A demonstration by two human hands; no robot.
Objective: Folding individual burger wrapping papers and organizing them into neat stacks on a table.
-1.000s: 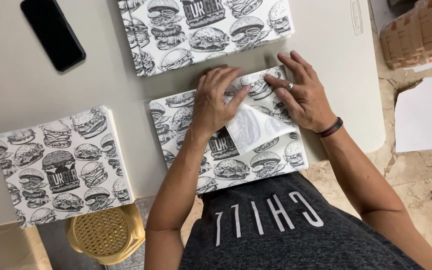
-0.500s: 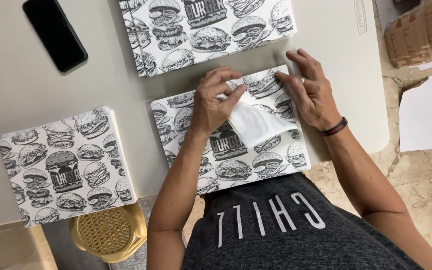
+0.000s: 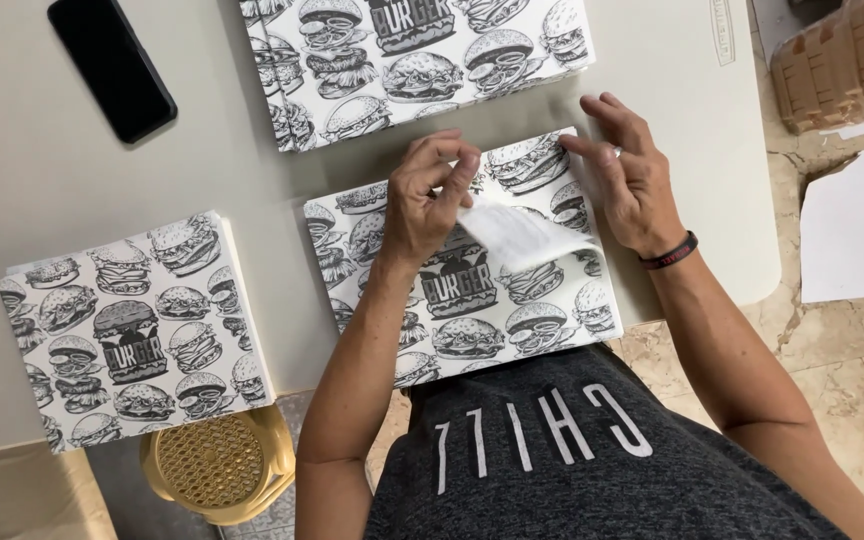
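White paper flap (image 3: 517, 232) is pinched by the left hand (image 3: 430, 195) fingers, lifted off the printed sheet (image 3: 472, 295). Right hand (image 3: 627, 175) fingers are spread, touching the sheet's far edge. Bare counter (image 3: 692, 150) lies right.

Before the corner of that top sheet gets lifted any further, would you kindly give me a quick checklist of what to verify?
1. Left hand pinches the lifted corner: ok.
2. Right hand steadies the middle stack: ok.
3. Only one printed sheet lifted: cannot tell.
4. Middle stack fully on the table: not ok, its near edge overhangs.
5. Phone away from the stacks: ok.
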